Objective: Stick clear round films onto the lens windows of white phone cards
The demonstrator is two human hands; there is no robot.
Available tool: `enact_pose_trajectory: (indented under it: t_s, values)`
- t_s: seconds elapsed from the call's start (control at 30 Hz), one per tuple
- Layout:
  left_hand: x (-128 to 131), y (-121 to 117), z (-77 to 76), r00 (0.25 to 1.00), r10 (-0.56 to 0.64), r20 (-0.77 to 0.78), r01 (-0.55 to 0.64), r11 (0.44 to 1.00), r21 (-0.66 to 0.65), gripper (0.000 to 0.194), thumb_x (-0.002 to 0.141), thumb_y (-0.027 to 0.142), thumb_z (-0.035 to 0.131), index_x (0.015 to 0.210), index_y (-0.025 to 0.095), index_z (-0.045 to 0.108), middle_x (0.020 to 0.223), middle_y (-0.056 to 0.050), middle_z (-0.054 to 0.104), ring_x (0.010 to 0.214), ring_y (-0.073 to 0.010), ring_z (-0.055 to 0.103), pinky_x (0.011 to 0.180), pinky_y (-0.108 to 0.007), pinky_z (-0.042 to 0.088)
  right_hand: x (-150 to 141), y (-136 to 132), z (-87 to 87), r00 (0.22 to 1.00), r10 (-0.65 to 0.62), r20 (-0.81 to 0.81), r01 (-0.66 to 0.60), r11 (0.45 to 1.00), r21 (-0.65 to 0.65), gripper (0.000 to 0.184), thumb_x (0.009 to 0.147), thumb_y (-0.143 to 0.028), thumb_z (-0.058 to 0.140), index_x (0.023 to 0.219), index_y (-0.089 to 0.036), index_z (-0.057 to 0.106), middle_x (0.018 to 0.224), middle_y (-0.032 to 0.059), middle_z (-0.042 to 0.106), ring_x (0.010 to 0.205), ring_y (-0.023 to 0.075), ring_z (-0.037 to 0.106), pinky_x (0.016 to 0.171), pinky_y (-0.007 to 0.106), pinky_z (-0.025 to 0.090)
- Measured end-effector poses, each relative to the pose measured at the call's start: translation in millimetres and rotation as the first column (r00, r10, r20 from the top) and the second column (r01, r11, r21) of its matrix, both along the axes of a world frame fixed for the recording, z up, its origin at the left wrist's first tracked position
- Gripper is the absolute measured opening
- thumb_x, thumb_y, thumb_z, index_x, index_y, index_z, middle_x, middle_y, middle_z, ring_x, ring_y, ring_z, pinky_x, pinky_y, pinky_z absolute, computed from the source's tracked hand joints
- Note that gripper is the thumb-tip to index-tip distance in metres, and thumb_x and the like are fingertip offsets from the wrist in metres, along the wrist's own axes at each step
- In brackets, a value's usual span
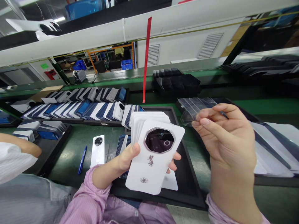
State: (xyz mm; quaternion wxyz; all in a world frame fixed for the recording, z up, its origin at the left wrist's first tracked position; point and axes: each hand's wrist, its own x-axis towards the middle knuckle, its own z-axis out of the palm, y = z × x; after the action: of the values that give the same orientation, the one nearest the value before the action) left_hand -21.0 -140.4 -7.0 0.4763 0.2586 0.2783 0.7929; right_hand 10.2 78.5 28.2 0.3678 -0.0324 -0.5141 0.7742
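Observation:
My left hand point(130, 155) is wrapped round a fanned stack of white phone back covers point(140, 174). The front cover faces me, with a dark octagonal camera window and printed dark characters below it. To the right, my right hand point(221, 130) is raised with thumb and forefinger pinched together on a clear plastic film point(187, 119), apart from the covers. Its edges blend into a row of clear films point(198, 102) standing just behind. Under the held stack is a black tray point(187, 174), where another white cover point(171, 182) lies partly hidden.
A single white cover point(98, 152) and a blue pen point(82, 160) lie on the green bench. Trays of white and blue covers point(93, 110) line the back left; more covers point(277, 146) stand at right. A red strip point(147, 59) hangs ahead. A co-worker's arm point(21, 144) reaches in at left.

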Motion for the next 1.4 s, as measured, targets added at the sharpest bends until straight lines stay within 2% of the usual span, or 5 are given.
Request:
enact_pose_trajectory:
  t_s: [0.5,0.63,0.9,1.2,1.4]
  values:
    - [-11.7,4.8,1.9,0.997,0.071,0.037,-0.07,0.997,-0.032,0.076,0.078,0.072,0.072,0.121,0.009,0.071,0.117,-0.018,0.072,0.093,-0.0243,0.069,0.082,-0.032,0.057,-10.9,8.2,-10.6,0.999,-0.034,-0.018,0.035,0.997,0.071,0.041,0.059,-0.025,0.095,0.088,-0.024,0.066,0.073,-0.0004,0.069,0.067,0.0127,0.063,0.059,0.021,0.055]
    - [-17.5,5.3,3.5,0.991,0.12,0.054,-0.12,0.993,-0.014,0.072,0.08,0.068,0.071,0.121,0.009,0.072,0.116,-0.017,0.072,0.093,-0.0238,0.07,0.082,-0.031,0.059,-27.9,18.1,-20.8,0.993,0.067,0.102,-0.092,0.961,0.261,0.044,0.061,-0.03,0.094,0.092,-0.021,0.064,0.073,-0.0002,0.07,0.067,0.0131,0.065,0.061,0.022,0.054]
    - [-24.0,4.1,-0.4,0.989,0.141,0.043,-0.13,0.974,-0.188,0.07,0.082,0.068,0.068,0.118,0.008,0.072,0.104,-0.017,0.076,0.085,-0.0242,0.072,0.079,-0.032,0.059,-8.8,12.0,-9.2,0.986,0.166,0.03,-0.168,0.956,0.241,0.042,0.068,-0.034,0.093,0.095,-0.024,0.062,0.072,-0.002,0.067,0.067,0.0137,0.064,0.058,0.023,0.052]
    - [-21.7,14.6,-14.9,0.999,0.034,-0.006,-0.034,0.946,-0.324,0.077,0.077,0.071,0.072,0.123,0.009,0.07,0.121,-0.023,0.071,0.089,-0.0264,0.073,0.077,-0.033,0.059,15.8,-5.3,-3.4,0.947,0.279,0.159,-0.321,0.816,0.481,0.03,0.083,-0.026,0.081,0.106,-0.023,0.062,0.077,-0.0006,0.072,0.07,0.0148,0.07,0.065,0.025,0.058]
    - [-21.8,14.3,-21.5,0.999,-0.007,-0.053,-0.012,0.938,-0.347,0.083,0.076,0.075,0.071,0.127,0.009,0.067,0.121,-0.023,0.071,0.094,-0.0308,0.073,0.079,-0.037,0.058,13.3,-12.0,-10.1,0.969,0.187,0.164,-0.248,0.718,0.651,0.03,0.086,-0.017,0.072,0.113,-0.025,0.06,0.079,-0.0023,0.071,0.069,0.0137,0.067,0.065,0.025,0.056]
